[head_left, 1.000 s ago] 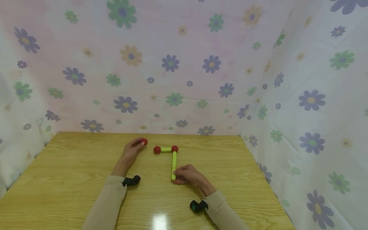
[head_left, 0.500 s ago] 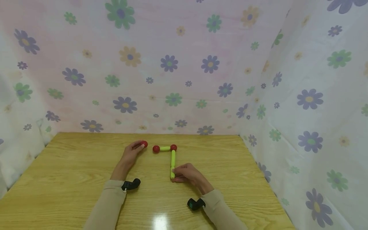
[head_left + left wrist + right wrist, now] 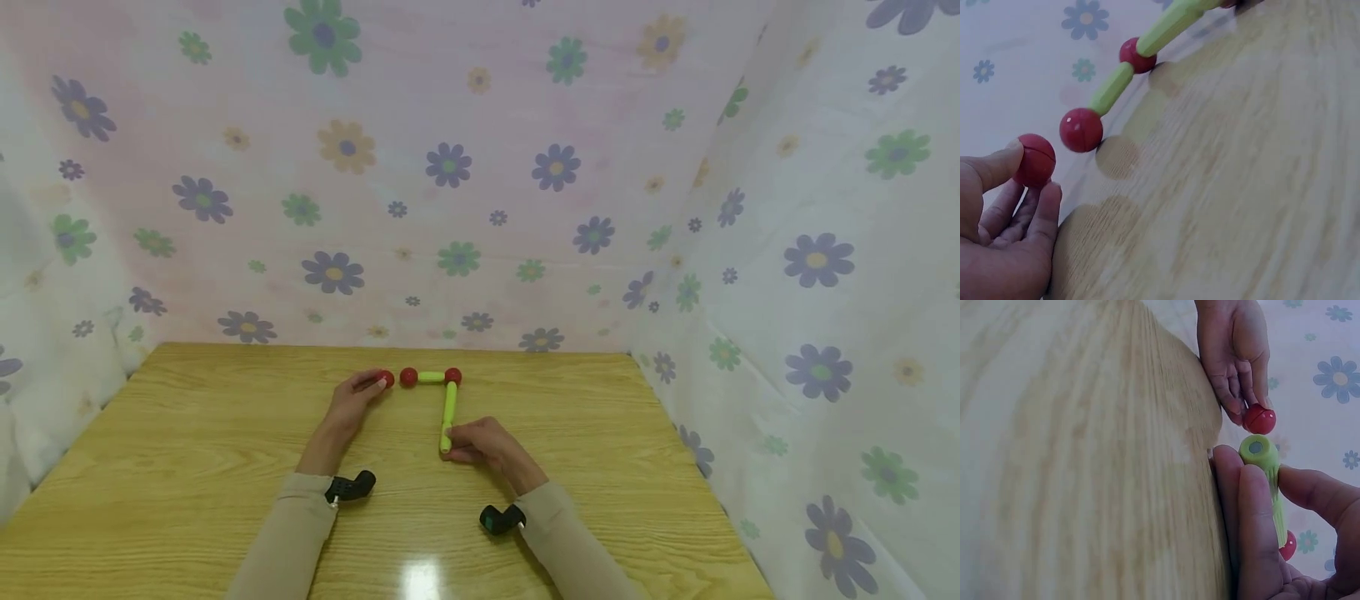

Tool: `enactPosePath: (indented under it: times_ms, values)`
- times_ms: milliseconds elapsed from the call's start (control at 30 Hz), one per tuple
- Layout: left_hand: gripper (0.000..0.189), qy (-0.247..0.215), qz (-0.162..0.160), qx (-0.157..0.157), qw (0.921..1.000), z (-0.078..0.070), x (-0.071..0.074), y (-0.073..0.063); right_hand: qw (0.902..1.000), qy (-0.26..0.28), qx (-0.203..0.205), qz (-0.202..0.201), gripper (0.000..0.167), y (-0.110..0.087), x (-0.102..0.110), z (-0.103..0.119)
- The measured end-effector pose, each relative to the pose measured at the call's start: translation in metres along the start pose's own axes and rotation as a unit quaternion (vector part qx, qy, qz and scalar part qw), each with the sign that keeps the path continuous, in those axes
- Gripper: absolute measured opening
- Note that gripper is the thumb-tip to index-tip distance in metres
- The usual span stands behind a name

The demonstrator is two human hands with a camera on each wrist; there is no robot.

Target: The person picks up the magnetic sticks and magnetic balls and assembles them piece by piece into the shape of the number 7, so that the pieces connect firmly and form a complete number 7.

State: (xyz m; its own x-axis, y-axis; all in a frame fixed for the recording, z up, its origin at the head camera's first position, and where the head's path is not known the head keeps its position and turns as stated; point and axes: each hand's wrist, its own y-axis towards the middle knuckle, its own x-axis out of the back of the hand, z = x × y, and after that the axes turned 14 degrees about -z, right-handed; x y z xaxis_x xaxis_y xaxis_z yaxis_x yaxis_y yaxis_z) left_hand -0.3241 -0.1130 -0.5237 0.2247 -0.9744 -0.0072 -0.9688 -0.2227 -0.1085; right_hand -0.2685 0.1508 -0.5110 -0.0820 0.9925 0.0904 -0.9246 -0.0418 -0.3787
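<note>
In the head view my left hand (image 3: 352,406) pinches a loose red ball (image 3: 386,379) between thumb and fingers. Close to its right, with a small gap, is the red end ball (image 3: 408,377) of a joined piece. A short yellow-green rod (image 3: 431,377) links that ball to a red corner ball (image 3: 453,377). From the corner, a longer yellow-green rod (image 3: 447,414) with a narrow joint runs toward me. My right hand (image 3: 495,446) grips its near end. The right wrist view shows the rod's bare tip (image 3: 1255,447), with a grey disc in it, between thumb and fingers.
The wooden table (image 3: 187,467) reaches back to a flower-printed curtain (image 3: 517,217), which also hangs at both sides. A black wrist camera (image 3: 352,486) sits on the left sleeve, another wrist camera (image 3: 501,519) on the right.
The rod-and-ball piece has shifted away from me with my right hand, its long rod now slanting a little. My left hand has brought its ball nearer to the end ball.
</note>
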Motion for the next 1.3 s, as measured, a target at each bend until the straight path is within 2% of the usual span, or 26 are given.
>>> enactPosePath:
  times_ms: [100, 200, 300, 400, 633, 733, 967, 1300]
  values:
    - [0.047, 0.007, -0.001, -0.008, 0.9999, -0.001, -0.006, -0.003, 0.9999, 0.003, -0.015, -0.006, 0.028, 0.005, 0.0, 0.002]
    - [0.043, 0.033, 0.007, -0.032, 0.9989, -0.003, -0.011, -0.006, 0.9997, 0.005, -0.023, -0.011, 0.028, 0.007, 0.0, 0.005]
    - [0.04, 0.067, 0.025, -0.063, 0.9955, -0.006, -0.015, -0.011, 0.9996, 0.006, -0.027, -0.012, 0.029, 0.009, 0.0, 0.007]
    - [0.039, 0.084, 0.037, -0.076, 0.9929, -0.008, -0.017, -0.018, 0.9992, 0.012, -0.036, -0.008, 0.029, 0.009, 0.0, 0.009]
    - [0.037, 0.063, 0.056, -0.055, 0.9949, -0.007, -0.02, -0.03, 0.9987, 0.015, -0.049, -0.005, 0.028, 0.01, -0.002, 0.011]
    - [0.037, 0.071, 0.061, -0.045, 0.9946, -0.006, -0.021, -0.034, 0.9985, 0.014, -0.052, -0.005, 0.028, 0.012, -0.003, 0.012]
    - [0.035, 0.097, 0.072, -0.052, 0.9913, -0.003, -0.024, -0.046, 0.9979, 0.019, -0.061, -0.005, 0.028, 0.014, -0.005, 0.012]
    - [0.035, 0.101, 0.098, -0.045, 0.989, -0.002, -0.02, -0.064, 0.9984, 0.017, -0.053, 0.009, 0.028, 0.017, -0.005, 0.011]
